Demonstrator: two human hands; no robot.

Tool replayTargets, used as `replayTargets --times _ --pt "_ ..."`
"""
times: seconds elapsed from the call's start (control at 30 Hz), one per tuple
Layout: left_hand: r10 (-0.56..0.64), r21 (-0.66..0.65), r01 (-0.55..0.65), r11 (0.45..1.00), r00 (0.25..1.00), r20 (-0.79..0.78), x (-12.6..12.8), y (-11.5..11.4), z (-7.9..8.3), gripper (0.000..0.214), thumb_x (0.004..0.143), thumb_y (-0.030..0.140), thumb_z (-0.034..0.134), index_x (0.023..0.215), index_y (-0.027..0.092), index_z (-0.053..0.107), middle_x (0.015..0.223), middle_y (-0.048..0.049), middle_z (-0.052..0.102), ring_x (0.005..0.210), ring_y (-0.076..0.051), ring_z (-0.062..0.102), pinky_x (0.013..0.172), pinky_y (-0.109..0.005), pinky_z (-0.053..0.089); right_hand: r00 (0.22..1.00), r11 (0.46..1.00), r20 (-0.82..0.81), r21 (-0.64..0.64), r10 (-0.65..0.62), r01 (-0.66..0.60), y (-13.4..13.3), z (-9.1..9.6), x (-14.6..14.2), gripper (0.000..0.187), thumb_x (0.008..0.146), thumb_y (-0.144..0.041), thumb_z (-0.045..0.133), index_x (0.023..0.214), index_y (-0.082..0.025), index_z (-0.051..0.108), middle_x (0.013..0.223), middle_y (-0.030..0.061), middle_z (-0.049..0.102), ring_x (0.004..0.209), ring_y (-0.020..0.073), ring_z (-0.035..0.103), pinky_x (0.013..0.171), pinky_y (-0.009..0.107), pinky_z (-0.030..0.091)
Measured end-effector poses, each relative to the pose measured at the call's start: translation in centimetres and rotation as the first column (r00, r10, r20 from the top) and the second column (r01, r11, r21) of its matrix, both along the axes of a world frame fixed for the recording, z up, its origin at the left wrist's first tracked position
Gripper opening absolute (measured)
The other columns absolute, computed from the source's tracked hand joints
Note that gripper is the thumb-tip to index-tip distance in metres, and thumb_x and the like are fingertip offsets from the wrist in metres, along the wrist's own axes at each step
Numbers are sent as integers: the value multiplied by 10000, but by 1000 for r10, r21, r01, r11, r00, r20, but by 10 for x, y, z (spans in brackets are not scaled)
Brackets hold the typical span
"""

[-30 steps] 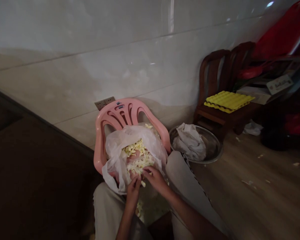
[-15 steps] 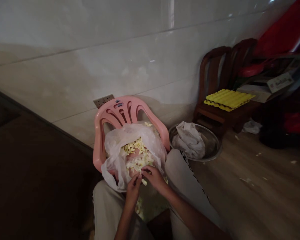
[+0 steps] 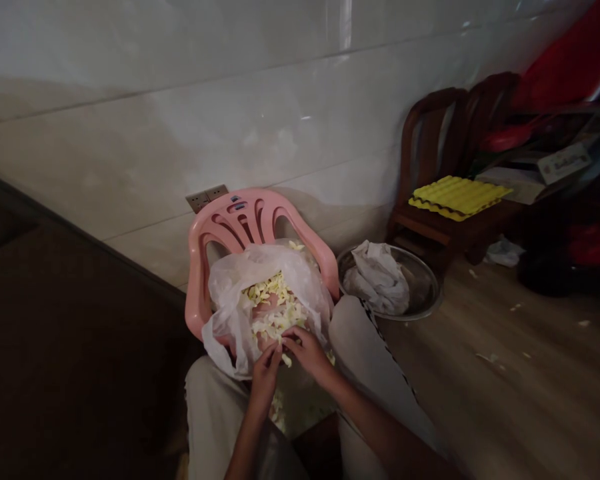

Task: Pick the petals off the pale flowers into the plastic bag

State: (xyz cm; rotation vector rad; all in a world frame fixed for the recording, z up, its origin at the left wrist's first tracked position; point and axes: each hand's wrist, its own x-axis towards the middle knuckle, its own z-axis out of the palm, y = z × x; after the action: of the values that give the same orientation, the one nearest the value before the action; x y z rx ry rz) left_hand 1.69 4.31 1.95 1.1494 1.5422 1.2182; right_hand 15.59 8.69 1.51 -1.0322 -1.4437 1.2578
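Observation:
My left hand [image 3: 266, 373] and my right hand [image 3: 306, 351] meet fingertip to fingertip over the near edge of a white plastic bag [image 3: 230, 280]. Both are closed in a pinch. A small pale, petal-like piece [image 3: 287, 360] shows just below the fingertips, between the hands; which hand grips it is hard to tell. Inside the bag's wide mouth lie many pale yellow-white petal-like pieces [image 3: 270, 288], loosely spread. The bag rests on the seat of a pink plastic chair [image 3: 200, 267], and pink shows between the pieces.
At the right, a metal basin [image 3: 433, 300] holds a crumpled whitish plastic bag [image 3: 377, 277]. Behind it, a wooden chair [image 3: 410, 143] carries a yellow egg tray [image 3: 455, 197]. A wall socket [image 3: 207, 198] is behind the pink chair. Scraps dot the wooden floor [image 3: 480, 400].
The view has shifted very slightly. Both hands stay pinched together over the bag, with only small finger movement.

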Motion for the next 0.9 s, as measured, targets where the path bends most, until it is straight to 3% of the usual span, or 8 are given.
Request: replayTargets --times 0.33,0.63,0.9 --pt "-37 -19 37 999 999 9 3 -1 7 549 736 656 696 1014 191 785 1121 -96 780 1133 -307 679 1044 -403 484 1000 1000 -15 8 -25 25 -1 -2 -3 41 842 -229 586 849 -210 622 865 13 687 842 176 639 769 280 504" --pt "-43 4 43 999 997 -67 1 -3 -5 476 784 573 672 1042 184 768 1137 -101 771 1130 -298 674 1036 -407 479 999 998 39 70 -1 -1 -1 -9 -3 76 809 -177 569 745 -197 605 774 -7 643 766 152 589 753 264 462" --pt "-17 -48 15 999 1000 -26 3 -2 -10 546 785 635 629 1016 164 779 1090 -103 783 1139 -328 671 1062 -452 463 992 993 126 116 -23 8 -2 -7 -2 87 759 -173 563 717 -211 497 745 -19 566 736 152 537 693 246 422"
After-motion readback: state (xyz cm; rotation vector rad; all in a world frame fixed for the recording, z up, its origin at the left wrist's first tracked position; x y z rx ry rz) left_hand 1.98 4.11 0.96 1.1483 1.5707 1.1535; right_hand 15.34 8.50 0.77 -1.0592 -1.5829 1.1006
